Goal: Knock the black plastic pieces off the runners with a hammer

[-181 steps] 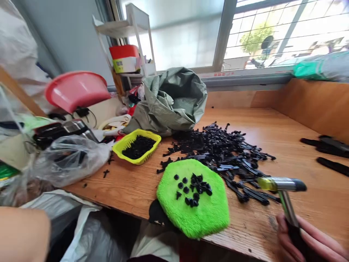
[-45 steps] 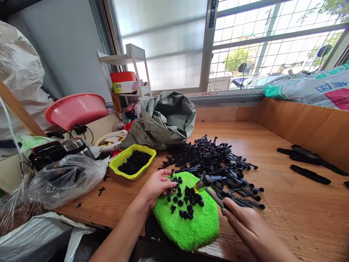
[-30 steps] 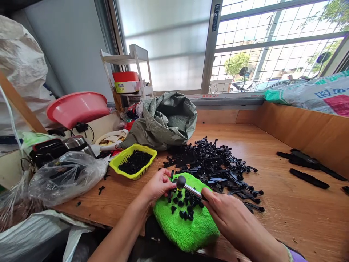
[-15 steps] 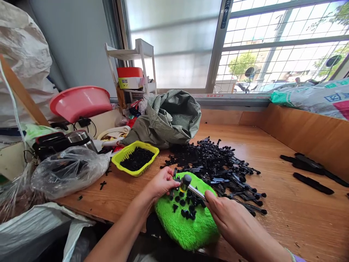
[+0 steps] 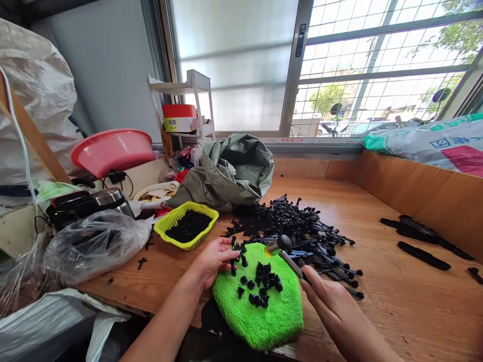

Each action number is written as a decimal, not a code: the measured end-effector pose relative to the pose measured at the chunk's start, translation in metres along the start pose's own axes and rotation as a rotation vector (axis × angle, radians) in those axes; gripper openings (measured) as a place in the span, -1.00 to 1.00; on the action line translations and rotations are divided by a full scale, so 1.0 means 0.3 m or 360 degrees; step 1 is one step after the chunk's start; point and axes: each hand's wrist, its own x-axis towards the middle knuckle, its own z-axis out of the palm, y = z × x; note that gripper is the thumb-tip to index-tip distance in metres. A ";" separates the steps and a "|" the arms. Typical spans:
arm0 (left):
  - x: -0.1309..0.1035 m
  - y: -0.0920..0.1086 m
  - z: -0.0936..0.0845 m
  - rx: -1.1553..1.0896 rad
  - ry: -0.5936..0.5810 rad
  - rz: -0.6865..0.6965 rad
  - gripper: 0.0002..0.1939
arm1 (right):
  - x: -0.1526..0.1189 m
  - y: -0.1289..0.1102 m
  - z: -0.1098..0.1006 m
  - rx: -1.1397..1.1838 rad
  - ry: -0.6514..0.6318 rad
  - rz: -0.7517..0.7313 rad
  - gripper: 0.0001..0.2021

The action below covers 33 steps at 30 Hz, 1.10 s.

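Note:
My left hand [image 5: 215, 261] pinches a small black plastic part [image 5: 234, 256] over the left edge of a fuzzy green pad [image 5: 260, 322]. In my right hand [image 5: 328, 289] is the handle of a small mallet [image 5: 278, 245], its head dark on one end and yellow on the other. The mallet head is raised above the pad, apart from the black part. Several loose black pieces [image 5: 264, 281] lie on the pad's middle. Behind it spreads a heap of long black plastic parts [image 5: 302, 231].
A yellow basket [image 5: 162, 234] of small black pieces stands left of the pad. Behind sits an open grey-green sack [image 5: 230, 176]. A clear plastic bag [image 5: 98, 241] and pink basin [image 5: 113, 151] are at left. Flat black strips [image 5: 422, 255] lie at right.
My right hand has drawn the mallet back to the right and away from the black part. My left hand has shifted slightly left with the part. The view has tilted up a little.

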 end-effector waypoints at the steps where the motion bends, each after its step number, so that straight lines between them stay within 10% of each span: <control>1: -0.004 0.004 -0.003 -0.0037 -0.0009 -0.0011 -0.53 | -0.015 0.012 0.001 0.0034 0.0050 0.0011 -0.60; 15: -0.018 0.014 0.024 -0.0137 0.0036 -0.0078 -0.57 | -0.095 0.064 -0.001 0.0212 0.0290 -0.0005 -0.58; 33: -0.010 -0.008 0.019 -0.0067 0.0028 -0.0020 -0.57 | -0.039 -0.019 -0.009 0.0246 0.0034 -0.0154 -0.62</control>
